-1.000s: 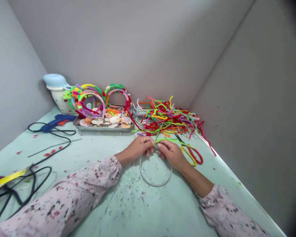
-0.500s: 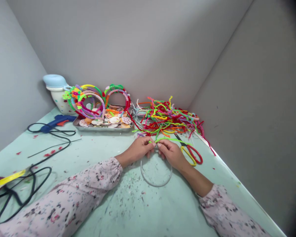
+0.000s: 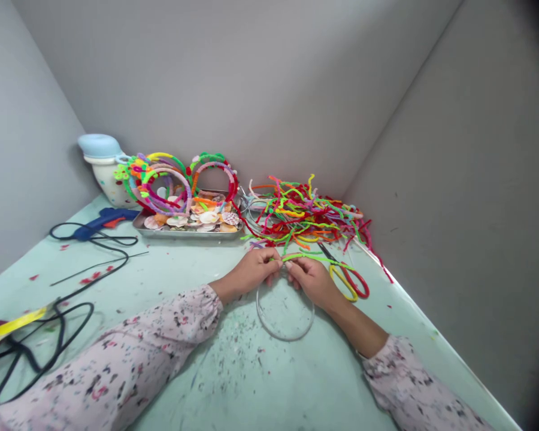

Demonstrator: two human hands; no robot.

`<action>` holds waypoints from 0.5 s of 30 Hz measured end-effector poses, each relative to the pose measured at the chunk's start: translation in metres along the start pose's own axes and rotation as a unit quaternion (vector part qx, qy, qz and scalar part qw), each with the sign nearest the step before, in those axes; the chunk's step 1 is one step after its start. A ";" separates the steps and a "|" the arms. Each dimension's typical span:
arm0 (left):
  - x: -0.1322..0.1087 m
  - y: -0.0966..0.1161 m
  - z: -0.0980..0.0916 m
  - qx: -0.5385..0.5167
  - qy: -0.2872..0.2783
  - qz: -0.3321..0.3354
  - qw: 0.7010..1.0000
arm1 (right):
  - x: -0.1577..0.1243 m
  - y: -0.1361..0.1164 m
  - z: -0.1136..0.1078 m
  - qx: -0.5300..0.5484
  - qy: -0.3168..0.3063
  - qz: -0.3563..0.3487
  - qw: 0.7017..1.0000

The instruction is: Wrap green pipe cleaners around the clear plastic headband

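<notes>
My left hand [image 3: 251, 274] and my right hand [image 3: 312, 280] meet at the top of a thin clear hoop [image 3: 285, 334], which stands low on the mint-green table top. Their fingertips pinch a lime-green pipe cleaner [image 3: 309, 256] against the hoop's upper edge. The pipe cleaner's free end runs out to the right, over the handles of scissors [image 3: 348, 281] with red and yellow grips. My fingers hide the exact point of contact. A tangled heap of multicoloured pipe cleaners [image 3: 305, 212] lies just beyond my hands.
Pipe-cleaner-wrapped headbands [image 3: 179, 179] lean on a metal tray of seashells [image 3: 188, 233]. A blue glue gun [image 3: 101, 224] trails a black cord [image 3: 90, 269] at left. A blue-lidded white jar [image 3: 103, 167] stands in the corner. Grey walls bound the table.
My hands have shifted only slightly, and the hoop sits a little further right than a second ago. The green pipe cleaner stays pinched.
</notes>
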State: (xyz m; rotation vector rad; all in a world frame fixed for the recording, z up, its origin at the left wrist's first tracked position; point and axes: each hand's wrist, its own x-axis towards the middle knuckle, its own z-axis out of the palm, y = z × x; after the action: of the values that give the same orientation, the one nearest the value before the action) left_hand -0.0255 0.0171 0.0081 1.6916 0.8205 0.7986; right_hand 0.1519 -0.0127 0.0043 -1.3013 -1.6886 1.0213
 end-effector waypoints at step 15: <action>0.002 -0.012 0.003 -0.013 0.010 -0.007 1.000 | 0.001 0.002 0.000 -0.001 0.007 0.004 1.000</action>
State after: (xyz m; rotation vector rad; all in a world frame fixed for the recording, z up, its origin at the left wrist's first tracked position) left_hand -0.0234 0.0199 -0.0044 1.6561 0.8316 0.8155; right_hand 0.1522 -0.0112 0.0024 -1.3142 -1.6750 1.0130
